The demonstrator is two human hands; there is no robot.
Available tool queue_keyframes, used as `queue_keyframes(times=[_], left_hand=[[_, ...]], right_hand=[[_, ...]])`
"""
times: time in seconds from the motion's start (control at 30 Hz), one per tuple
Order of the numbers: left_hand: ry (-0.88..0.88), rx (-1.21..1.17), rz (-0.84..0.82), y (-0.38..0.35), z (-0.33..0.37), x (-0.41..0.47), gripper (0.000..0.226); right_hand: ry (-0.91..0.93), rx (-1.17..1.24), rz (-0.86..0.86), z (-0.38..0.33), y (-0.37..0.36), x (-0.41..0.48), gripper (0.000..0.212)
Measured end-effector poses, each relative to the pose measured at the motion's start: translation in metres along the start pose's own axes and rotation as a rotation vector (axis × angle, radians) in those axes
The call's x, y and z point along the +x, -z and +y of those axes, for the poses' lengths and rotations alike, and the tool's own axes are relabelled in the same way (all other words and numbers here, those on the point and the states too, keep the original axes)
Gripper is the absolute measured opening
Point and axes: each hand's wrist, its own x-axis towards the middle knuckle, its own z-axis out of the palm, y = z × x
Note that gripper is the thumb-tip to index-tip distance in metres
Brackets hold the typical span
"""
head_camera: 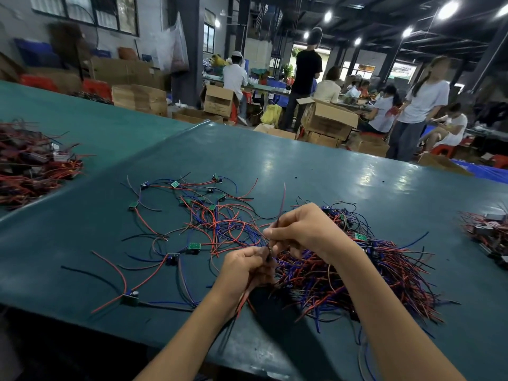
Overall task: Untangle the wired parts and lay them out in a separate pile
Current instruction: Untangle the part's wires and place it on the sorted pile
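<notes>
Red wire (pixel 282 200), one, pinched by left grip (pixel 244 269) and right grip (pixel 301 232), between tangled pile (pixel 365 279) and spread pile (pixel 211 218).

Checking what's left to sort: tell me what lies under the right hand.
The right hand hovers over the tangled pile of red, blue and black wires on the green table. Whatever lies directly beneath it is covered.

Taken from a head-worn wide-angle camera; faced forward and down, close above the bench (pixel 343 171).
</notes>
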Motion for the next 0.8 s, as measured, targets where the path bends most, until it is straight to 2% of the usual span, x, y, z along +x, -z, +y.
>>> queue_keyframes(times=[0.07,0.13,0.2,0.3,0.43,0.67,0.8], left_hand=[[-0.003,-0.011,-0.012,0.001,-0.001,-0.001,0.016],[-0.022,0.002,-0.022,0.001,-0.002,-0.002,0.016],[-0.04,0.031,-0.04,0.0,-0.002,-0.002,0.017],[-0.044,0.026,-0.049,0.0,-0.001,-0.002,0.017],[-0.028,0.011,-0.037,-0.001,-0.001,-0.002,0.018],[0.006,0.007,-0.014,-0.005,0.001,-0.002,0.032],[0.022,-0.005,-0.003,-0.005,0.001,0.0,0.034]], right_hand=[[0.022,0.017,0.007,0.0,0.002,0.001,0.017],[0.043,0.046,0.1,0.002,0.005,0.004,0.021],[0.068,0.002,0.223,0.004,0.01,0.01,0.025],[0.079,-0.128,0.31,0.006,0.012,0.017,0.029],[0.079,-0.124,0.43,0.01,0.018,0.028,0.027],[0.102,-0.244,0.548,0.015,0.023,0.048,0.023],[0.152,-0.381,0.614,0.024,0.019,0.056,0.029]])
